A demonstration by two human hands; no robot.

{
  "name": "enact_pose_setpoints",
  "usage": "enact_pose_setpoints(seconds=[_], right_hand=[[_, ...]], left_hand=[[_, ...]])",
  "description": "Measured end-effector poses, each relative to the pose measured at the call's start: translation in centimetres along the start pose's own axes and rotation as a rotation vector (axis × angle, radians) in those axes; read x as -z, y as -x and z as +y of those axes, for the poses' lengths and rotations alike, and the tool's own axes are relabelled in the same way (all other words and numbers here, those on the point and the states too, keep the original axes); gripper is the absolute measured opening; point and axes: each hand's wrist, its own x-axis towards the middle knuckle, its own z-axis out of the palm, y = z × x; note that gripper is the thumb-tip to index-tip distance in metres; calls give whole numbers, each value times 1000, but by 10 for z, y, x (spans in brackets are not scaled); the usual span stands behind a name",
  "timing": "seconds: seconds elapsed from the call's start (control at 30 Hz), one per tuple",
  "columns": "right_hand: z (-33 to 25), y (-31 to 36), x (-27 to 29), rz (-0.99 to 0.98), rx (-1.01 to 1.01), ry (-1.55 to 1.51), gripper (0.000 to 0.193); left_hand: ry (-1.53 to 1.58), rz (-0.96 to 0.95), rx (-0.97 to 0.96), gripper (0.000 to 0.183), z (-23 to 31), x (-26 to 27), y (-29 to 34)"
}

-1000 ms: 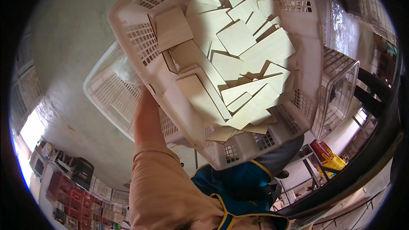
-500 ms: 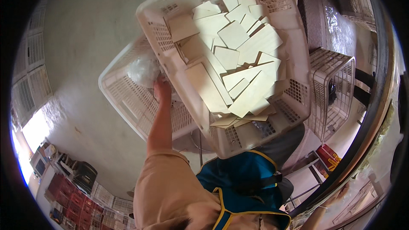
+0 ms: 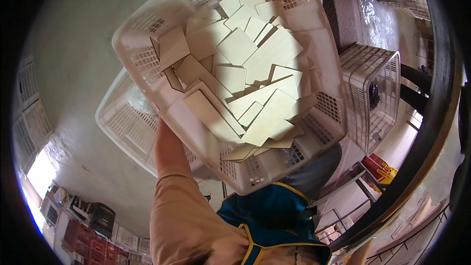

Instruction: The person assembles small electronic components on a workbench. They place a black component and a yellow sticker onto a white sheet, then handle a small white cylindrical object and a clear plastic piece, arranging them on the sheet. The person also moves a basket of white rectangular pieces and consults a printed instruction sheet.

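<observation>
A large white plastic crate (image 3: 319, 34), tilted in view, holds a loose heap of pale thin wooden boards (image 3: 235, 46), several with rounded corners. Under its left side sits a second white crate (image 3: 122, 132), in which part of a clear plastic bag (image 3: 140, 100) shows. My left forearm reaches down between the two; the upper crate's rim covers my left hand, so its fingers and anything in them are hidden. Of my right arm only a skin-toned sliver appears at the lower right edge, and the hand itself cannot be seen.
Another white crate (image 3: 370, 98) lies on its side at the right, near a dark curved table edge (image 3: 436, 98). A red and yellow package (image 3: 380, 172) is by a metal frame below it. Red crates (image 3: 91, 240) are stacked at the lower left.
The view has shifted, so the crates sit further left. My left hand, seen earlier by the plastic bag, has gone behind the upper crate's rim. My right hand has dropped out of sight.
</observation>
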Motion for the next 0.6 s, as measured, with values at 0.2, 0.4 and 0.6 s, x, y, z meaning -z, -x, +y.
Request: enact_pose_setpoints(seconds=[0.2,0.4,0.6], right_hand=[[-12,1,-13,84,-84,-122,69],[-36,-8,-31,130,-67,-101,51],[-54,-20,-36,183,-150,-155,34]], left_hand=[[233,71,-27,34,28,4,78],[553,298,50,32,92,31,226],[602,425,-132,32,193,77,336]])
